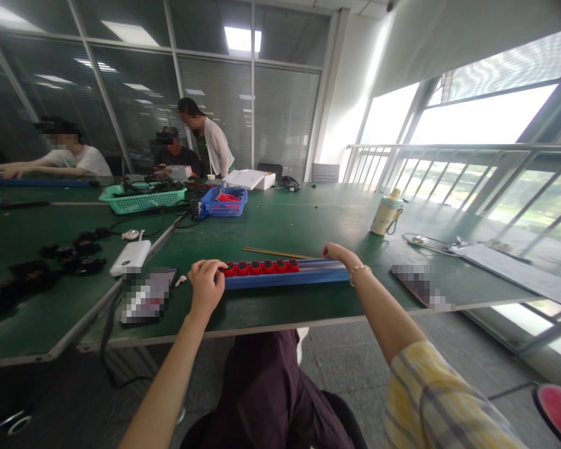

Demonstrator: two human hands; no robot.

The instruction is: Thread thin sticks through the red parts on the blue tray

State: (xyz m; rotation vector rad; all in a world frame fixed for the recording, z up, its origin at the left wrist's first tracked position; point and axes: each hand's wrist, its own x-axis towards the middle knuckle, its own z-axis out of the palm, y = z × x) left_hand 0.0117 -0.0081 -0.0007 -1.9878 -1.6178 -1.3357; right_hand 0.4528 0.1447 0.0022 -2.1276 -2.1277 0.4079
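Observation:
A long blue rail (280, 278) lies crosswise near the front edge of the green table. Several red blocks with dark tops (262, 267) sit in a row in its left and middle part. The right part of the rail holds no red blocks. My left hand (207, 278) is closed round the rail's left end, beside the leftmost red block. At the right end, my right hand (339, 254) grips the rail from behind, its fingertips partly hidden. Just behind the rail lies a thin brown stick (273, 252).
Left are a phone (150, 296), a white power bank (131, 257) and black parts (70, 252). Behind stand a green basket (144, 201) and a blue basket (224, 206). Right are a bottle (386, 214), another phone (416, 285) and papers (518, 271). Several people are at the far side.

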